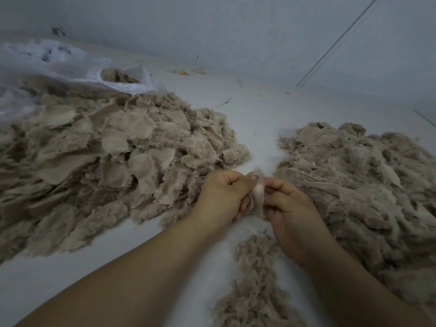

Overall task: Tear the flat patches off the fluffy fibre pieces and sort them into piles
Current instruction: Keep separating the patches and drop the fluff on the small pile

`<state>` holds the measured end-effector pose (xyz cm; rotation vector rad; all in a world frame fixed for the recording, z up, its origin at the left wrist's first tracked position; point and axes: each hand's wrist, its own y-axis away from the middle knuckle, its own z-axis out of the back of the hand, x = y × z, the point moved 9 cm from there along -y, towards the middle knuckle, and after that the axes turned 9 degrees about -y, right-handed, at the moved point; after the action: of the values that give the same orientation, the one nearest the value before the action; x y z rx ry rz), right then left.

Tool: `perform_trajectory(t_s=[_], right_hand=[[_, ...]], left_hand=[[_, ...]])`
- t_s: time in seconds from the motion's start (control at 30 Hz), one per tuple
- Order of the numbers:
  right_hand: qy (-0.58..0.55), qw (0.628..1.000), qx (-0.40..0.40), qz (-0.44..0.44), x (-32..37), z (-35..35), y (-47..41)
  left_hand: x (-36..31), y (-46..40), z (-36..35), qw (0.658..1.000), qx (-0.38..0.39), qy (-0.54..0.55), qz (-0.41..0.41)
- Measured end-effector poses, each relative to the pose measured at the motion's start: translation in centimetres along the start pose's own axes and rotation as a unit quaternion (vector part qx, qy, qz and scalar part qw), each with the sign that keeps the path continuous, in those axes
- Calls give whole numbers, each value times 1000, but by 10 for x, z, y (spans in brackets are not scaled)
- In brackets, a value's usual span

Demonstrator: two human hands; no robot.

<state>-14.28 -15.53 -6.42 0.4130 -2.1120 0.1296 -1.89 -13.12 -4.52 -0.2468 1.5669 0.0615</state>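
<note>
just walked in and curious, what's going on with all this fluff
A person holds one fluffy fibre piece between both hands, left hand and right hand gripping it over the white surface. A big pile lies to the left, another pile to the right, a smaller strip of fluff near the forearms.

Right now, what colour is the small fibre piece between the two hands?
Pale beige, almost cream, lighter than the piles; the head view shows the fibre piece.

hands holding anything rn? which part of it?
Yes, one small fluffy fibre piece, held between both hands. The left hand pinches its left side, thumb near the top edge; the right hand pinches its right side.
</note>
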Motion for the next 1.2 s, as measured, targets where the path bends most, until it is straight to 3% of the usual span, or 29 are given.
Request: perform_trajectory(t_s=[0.1,0.27,0.5,0.77,1.07,1.2], right_hand=[[-13,998,63,-15,0,-17,4],[13,1000,25,-1,0,-10,5],[5,996,94,4,4,-22,9],[12,999,32,13,3,-2,2],[-13,999,-29,19,3,12,0],[11,1000,11,16,6,-3,5]], left_hand=[[0,0,-3,1000,7,-25,6],[2,-1,-7,998,36,-41,27],[-6,3,-8,998,20,-57,1],[-6,2,-7,998,45,-49,-3],[5,0,15,997,-51,56,22],[5,1,5,999,20,-1,49]])
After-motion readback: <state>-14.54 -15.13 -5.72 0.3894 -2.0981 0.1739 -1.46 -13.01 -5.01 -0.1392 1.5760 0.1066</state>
